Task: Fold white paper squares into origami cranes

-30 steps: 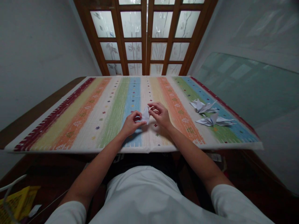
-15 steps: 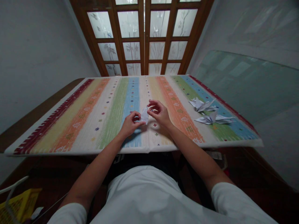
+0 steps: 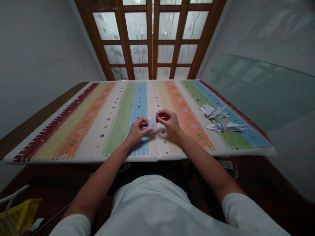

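Observation:
A small piece of folded white paper is held just above the table, between my two hands. My left hand pinches its left edge between thumb and fingers. On the other side, my right hand has its thumb and forefinger closed on the paper's upper right edge. The exact folds are too small to make out. To the right lie two white origami cranes, one farther back and one nearer, with wings spread, apart from my hands.
A striped tablecloth covers the table, whose front edge runs close to my body. Wooden doors with glass panes stand behind it. A sheet of glass leans at the right wall. Down at the left is a yellow basket.
My right hand has lowered slightly and its fingers have drawn closer together at the paper's edge. My left hand stays in place on the paper.

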Available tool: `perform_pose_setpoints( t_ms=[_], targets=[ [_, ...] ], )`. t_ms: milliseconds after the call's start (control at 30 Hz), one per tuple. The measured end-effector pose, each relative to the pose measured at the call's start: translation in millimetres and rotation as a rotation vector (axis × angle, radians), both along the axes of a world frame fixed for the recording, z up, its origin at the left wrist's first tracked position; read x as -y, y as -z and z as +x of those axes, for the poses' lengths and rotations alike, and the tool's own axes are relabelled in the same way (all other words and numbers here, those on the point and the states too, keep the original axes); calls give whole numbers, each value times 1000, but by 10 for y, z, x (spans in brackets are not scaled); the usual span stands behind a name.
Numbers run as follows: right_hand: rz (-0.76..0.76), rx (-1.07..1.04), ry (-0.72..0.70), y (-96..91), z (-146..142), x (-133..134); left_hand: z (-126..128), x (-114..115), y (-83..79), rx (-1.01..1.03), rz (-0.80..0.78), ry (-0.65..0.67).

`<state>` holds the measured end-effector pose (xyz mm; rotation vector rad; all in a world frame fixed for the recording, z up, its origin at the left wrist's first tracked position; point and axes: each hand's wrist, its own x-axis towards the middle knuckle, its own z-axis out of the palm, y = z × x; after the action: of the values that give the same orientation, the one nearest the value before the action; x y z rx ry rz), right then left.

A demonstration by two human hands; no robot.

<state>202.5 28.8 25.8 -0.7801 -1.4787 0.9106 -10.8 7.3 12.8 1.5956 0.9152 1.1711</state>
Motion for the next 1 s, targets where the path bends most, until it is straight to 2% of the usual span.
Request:
perform_pose_setpoints(
  t_ms=[233,433,633,1000],
  targets=[
    [-22,37,18,-10,21,-10,-3,37,0,-62,42,-9],
    [-48,29,-30,-1,35,-37,-7,73,-23,-117,99,-9],
    [-71,-49,-35,-16,39,-45,-7,64,-26,-122,95,5],
    [-124,-61,-46,-46,52,-25,-9,58,-23,-135,103,16]
  ],
)
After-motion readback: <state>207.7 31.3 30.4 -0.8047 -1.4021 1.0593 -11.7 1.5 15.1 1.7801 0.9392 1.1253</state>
